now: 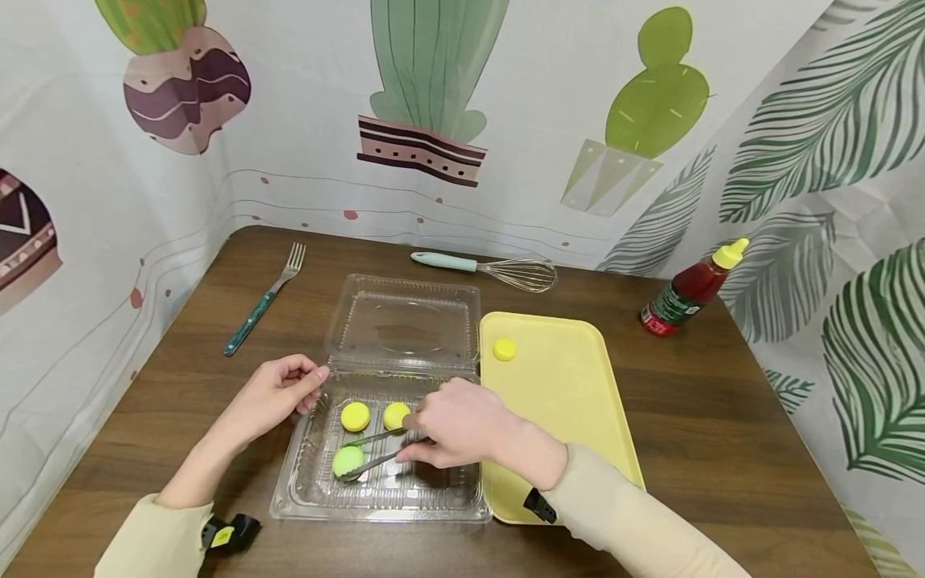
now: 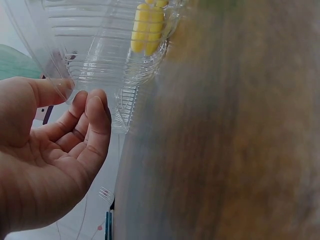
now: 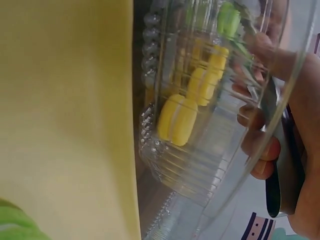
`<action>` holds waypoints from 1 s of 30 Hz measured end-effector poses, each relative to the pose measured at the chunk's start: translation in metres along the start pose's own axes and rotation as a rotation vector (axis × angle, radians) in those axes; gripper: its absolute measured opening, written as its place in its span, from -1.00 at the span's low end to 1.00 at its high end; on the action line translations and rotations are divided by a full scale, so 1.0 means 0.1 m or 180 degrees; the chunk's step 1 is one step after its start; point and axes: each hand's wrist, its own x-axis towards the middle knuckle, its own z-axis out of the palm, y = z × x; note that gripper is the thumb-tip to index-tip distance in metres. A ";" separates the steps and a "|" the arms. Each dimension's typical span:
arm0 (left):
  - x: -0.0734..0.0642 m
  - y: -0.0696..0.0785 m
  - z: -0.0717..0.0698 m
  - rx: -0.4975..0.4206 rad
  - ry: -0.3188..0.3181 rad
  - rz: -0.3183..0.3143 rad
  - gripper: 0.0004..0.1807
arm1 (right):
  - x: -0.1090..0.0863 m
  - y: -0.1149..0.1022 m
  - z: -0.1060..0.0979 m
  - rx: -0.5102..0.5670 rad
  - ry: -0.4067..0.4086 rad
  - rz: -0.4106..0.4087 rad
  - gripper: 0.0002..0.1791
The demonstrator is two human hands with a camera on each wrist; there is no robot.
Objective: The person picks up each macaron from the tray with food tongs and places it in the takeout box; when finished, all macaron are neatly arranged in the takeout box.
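Note:
My right hand [image 1: 462, 425] grips dark metal tongs [image 1: 381, 460], their tips around a green macaron [image 1: 348, 461] at the front left of a clear plastic clamshell box [image 1: 383, 511]. Two yellow macarons, one at left [image 1: 355, 417] and one [image 1: 396, 415] partly behind the right hand, sit behind the green one. Through the box wall in the right wrist view, a further yellow macaron [image 3: 177, 120] shows. At the box's left rim, near the hinge, my left hand [image 1: 278, 393] pinches the edge between thumb and curled fingers, also seen in the left wrist view.
Right of the box lies a yellow tray [image 1: 564, 385] bearing one yellow macaron [image 1: 504, 349]. The open lid [image 1: 408, 317] leans back behind the box. Farther off are a fork [image 1: 263, 301], a whisk [image 1: 499, 269] and a red sauce bottle [image 1: 682, 297].

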 end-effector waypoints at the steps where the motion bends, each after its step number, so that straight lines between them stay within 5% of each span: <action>1: 0.00 0.00 0.00 -0.0002 -0.0003 -0.0001 -0.71 | 0.00 0.00 0.00 -0.0004 0.0003 -0.0001 -0.54; 30: 0.00 0.00 -0.01 -0.0002 -0.0009 0.0016 -0.71 | 0.00 0.00 0.03 -0.0103 -0.0085 0.0111 -0.50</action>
